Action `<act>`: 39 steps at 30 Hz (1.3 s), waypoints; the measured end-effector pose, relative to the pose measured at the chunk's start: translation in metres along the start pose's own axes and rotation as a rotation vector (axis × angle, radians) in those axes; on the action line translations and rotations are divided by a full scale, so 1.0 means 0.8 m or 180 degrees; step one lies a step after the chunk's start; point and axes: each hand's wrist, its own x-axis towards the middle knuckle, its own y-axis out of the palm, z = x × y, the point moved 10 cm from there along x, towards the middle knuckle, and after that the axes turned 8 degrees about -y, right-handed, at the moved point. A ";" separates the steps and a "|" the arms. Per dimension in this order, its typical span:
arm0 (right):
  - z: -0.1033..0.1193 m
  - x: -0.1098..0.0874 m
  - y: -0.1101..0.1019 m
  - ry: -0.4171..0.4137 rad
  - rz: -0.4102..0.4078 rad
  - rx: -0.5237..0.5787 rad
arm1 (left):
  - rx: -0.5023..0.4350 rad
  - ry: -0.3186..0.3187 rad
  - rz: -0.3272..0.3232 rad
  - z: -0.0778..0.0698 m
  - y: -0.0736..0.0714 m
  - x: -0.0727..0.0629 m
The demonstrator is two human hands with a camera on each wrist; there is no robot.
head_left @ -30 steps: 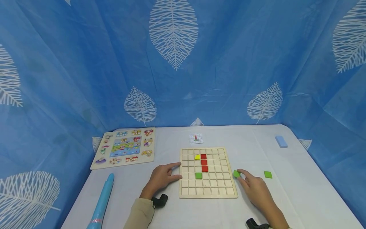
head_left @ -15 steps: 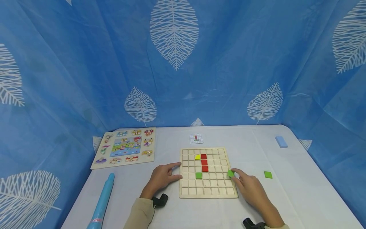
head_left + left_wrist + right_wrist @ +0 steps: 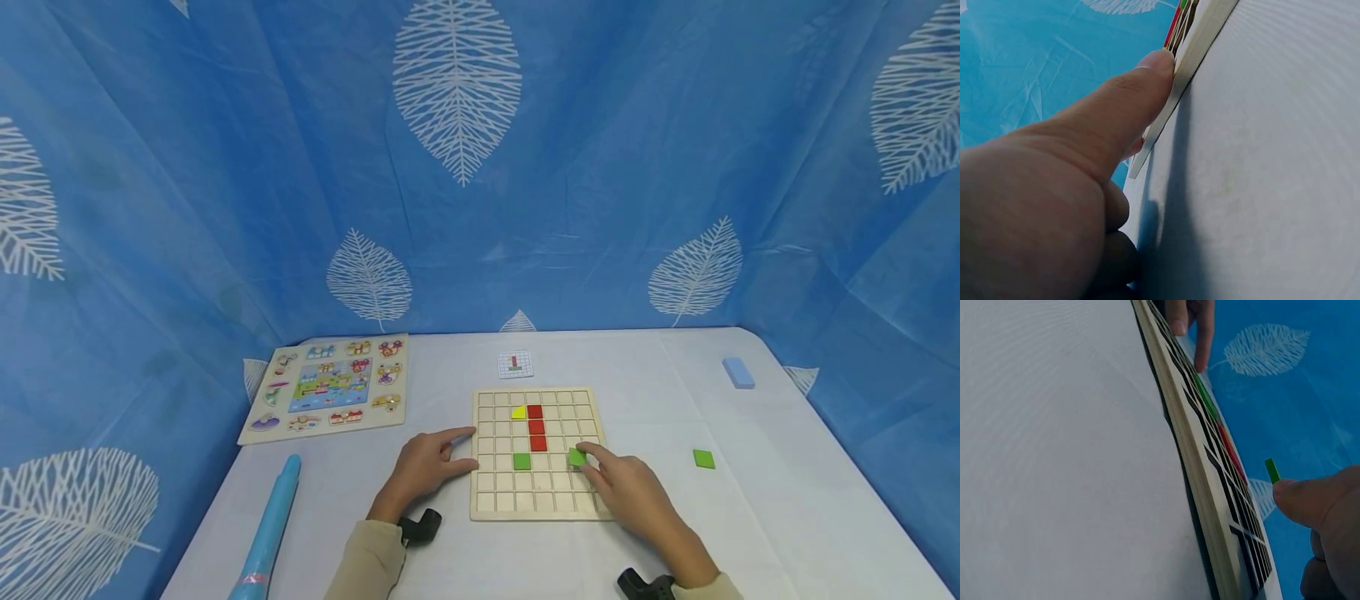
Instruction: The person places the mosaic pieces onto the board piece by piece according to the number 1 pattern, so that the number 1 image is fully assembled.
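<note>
A wooden grid board (image 3: pixel 491 503) lies on the white table, holding one yellow tile (image 3: pixel 519 412), a column of red tiles (image 3: pixel 537 427) and one green tile (image 3: pixel 522 462). My left hand (image 3: pixel 424 463) touches the board's left edge with thumb and index finger; in the left wrist view the thumb (image 3: pixel 1122 106) rests against the rim. Above the right half of the board, my right hand (image 3: pixel 634 492) pinches a second green tile (image 3: pixel 576 457) between thumb and index finger. In the right wrist view this tile (image 3: pixel 1272 470) sticks up past the thumb tip.
Another green tile (image 3: pixel 703 459) lies right of the board. A printed pattern card (image 3: pixel 514 363) is behind it. At the back right sits a blue block (image 3: pixel 738 372). On the left are a wooden picture puzzle (image 3: pixel 322 388) and a long light-blue object (image 3: pixel 268 529).
My right hand has carried the pinched green tile leftward from the board's right edge to over its cells. The left hand has stayed at the left edge.
</note>
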 end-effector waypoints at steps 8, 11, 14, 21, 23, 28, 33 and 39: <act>0.021 0.013 0.007 -0.0164 0.0075 -0.0078 | -0.0010 0.0012 -0.0006 0.002 0.003 0.001; 0.025 0.016 0.010 -0.0202 0.0080 -0.0084 | -0.0015 0.0006 -0.0003 0.002 0.002 0.001; 0.028 0.018 0.015 -0.0248 0.0100 -0.0091 | -0.0006 0.0010 -0.0012 0.002 0.002 0.001; 0.032 0.020 0.024 -0.0394 0.0019 0.0007 | 0.0013 0.0022 -0.0020 -0.001 0.000 0.001; 0.033 0.020 0.025 -0.0424 -0.0008 0.0031 | -0.0003 0.0015 -0.0009 -0.001 -0.001 0.000; 0.038 0.022 0.032 -0.0467 0.0027 0.0040 | -0.0021 -0.0011 -0.0001 -0.001 0.000 -0.001; 0.044 0.025 0.036 -0.0519 0.0052 0.0016 | -0.0005 -0.0018 0.0000 0.000 0.001 0.000; 0.043 0.028 0.042 -0.0436 0.0144 0.0028 | -0.0004 -0.0042 0.0004 0.001 0.001 0.000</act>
